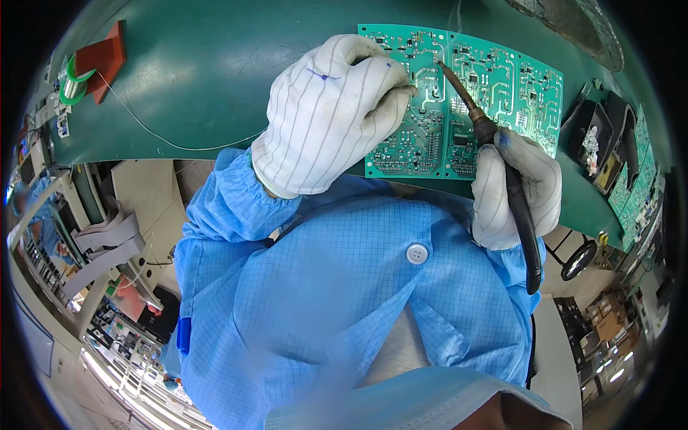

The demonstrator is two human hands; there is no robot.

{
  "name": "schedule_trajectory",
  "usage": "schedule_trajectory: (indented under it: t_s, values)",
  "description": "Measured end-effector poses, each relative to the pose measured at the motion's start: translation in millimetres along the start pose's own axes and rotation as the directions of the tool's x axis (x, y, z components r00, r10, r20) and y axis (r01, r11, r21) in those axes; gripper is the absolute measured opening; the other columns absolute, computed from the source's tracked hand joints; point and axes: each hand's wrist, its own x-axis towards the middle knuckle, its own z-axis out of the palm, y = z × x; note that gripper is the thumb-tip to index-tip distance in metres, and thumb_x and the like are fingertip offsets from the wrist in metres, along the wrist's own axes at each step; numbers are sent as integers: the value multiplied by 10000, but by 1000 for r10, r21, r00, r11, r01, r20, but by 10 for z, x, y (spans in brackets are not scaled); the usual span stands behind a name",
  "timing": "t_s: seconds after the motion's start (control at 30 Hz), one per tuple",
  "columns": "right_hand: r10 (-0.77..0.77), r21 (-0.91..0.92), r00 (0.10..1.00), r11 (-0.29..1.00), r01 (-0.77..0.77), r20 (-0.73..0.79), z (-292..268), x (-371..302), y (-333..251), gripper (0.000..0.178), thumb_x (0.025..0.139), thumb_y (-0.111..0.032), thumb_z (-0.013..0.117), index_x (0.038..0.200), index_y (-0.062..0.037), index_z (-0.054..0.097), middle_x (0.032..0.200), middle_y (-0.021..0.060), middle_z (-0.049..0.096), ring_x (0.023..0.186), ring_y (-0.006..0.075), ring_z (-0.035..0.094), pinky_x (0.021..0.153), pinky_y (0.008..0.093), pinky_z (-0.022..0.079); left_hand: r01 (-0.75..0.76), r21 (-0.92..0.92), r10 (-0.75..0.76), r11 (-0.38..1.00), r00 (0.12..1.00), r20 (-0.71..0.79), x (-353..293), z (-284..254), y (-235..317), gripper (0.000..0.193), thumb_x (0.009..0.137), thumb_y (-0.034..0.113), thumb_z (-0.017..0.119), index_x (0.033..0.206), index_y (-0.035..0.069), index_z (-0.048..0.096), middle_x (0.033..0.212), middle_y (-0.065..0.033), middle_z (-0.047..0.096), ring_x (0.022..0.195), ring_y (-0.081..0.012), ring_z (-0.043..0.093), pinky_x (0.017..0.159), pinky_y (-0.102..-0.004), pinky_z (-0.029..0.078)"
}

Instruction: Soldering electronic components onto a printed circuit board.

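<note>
A green circuit board (pixel 527 107) lies flat on the green bench mat, its many solder joints and small parts facing up. My right hand (pixel 516 188), in a white striped glove, grips a soldering iron (pixel 466 100) by its black handle. The iron's tip touches or hovers just over the upper middle of the board; which one I cannot tell. My left hand (pixel 333 115), gloved likewise, is closed in a pinch over the board's left part. From its fingertips a thin solder wire (pixel 428 79) reaches toward the iron's tip. Faint smoke rises there.
At the far left a spool of solder wire (pixel 73 84) sits on a red-brown stand (pixel 104 61), its wire trailing across the mat (pixel 215 72) to my left wrist. To the right stand a black soldering-iron holder (pixel 598 140) and more green boards (pixel 634 193). A round metal object (pixel 580 29) is at the upper right.
</note>
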Motion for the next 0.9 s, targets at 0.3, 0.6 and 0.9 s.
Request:
schedule_trajectory:
  t_s: [0.3,0.6,0.9]
  values:
    - [-355,-225,932,905,362,72,-6,145,56,113,736,-20,795,822,-68,740,780,88,722,569,201,663,472,306,574,-23,-42,22,999,999,-29,-11,4,-16,177,751,161,831,865,141,697,937,-24,661,824,-224,676,712,-358,576]
    - [-203,-113,979,973,201,-9,49,95,-32,157,722,-43,824,847,-27,729,757,85,710,570,220,667,498,316,562,-21,-40,19,999,998,-52,-17,-9,-2,172,753,156,826,866,138,697,950,-26,664,839,-226,678,727,-363,582]
    - [17,25,1000,1000,-16,-8,-102,30,-44,175,820,-22,794,969,-3,703,832,110,715,635,173,666,586,286,547,-5,-76,2,997,999,-47,-30,-9,-11,174,752,139,813,877,128,693,948,-26,670,821,-233,679,730,-361,576]
